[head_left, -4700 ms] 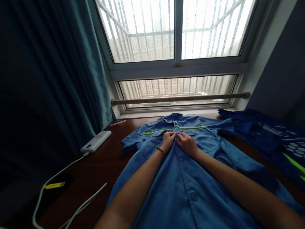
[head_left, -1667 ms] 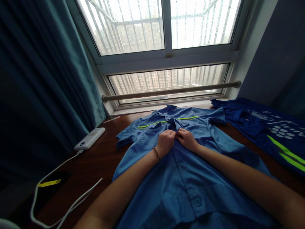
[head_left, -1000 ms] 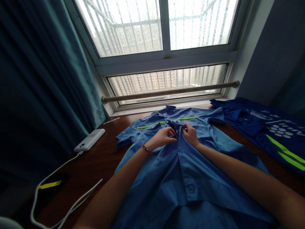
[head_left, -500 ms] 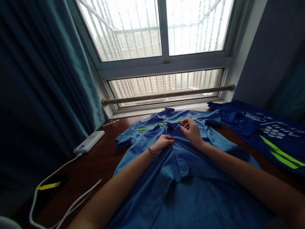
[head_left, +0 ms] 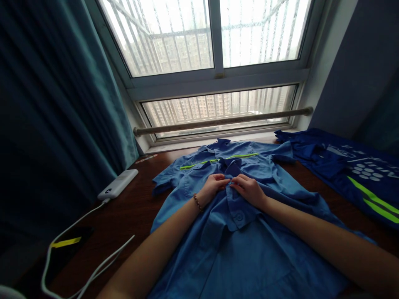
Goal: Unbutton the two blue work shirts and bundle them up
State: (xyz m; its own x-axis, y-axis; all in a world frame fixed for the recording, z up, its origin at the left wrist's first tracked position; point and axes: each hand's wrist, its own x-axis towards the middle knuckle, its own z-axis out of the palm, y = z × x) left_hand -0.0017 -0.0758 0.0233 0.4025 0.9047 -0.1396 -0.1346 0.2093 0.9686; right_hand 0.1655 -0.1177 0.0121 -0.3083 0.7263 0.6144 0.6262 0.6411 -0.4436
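Note:
A light blue short-sleeved work shirt point(head_left: 249, 253) with a thin yellow-green stripe lies spread out, collar towards the window. My left hand point(head_left: 214, 185), a beaded bracelet at its wrist, pinches the edge of the front placket. Right beside it my right hand point(head_left: 248, 189) pinches the same placket, so that the fingertips of both almost meet. What sits between the fingertips, perhaps a button, is too small to make out. Below the hands a round button point(head_left: 238, 217) shows near the bottom end of the placket.
A darker blue garment point(head_left: 335, 160) with pale print and yellow-green bands lies at the right on the brown wooden surface point(head_left: 134, 211). On the left are a white power bank point(head_left: 118, 184) and a white cable point(head_left: 99, 265). A curtain point(head_left: 93, 104) hangs there; a rail point(head_left: 224, 122) crosses the window.
My right hand has come down and left from near the collar to the placket beside my left hand. The left hand keeps its pinch. The view has shifted slightly.

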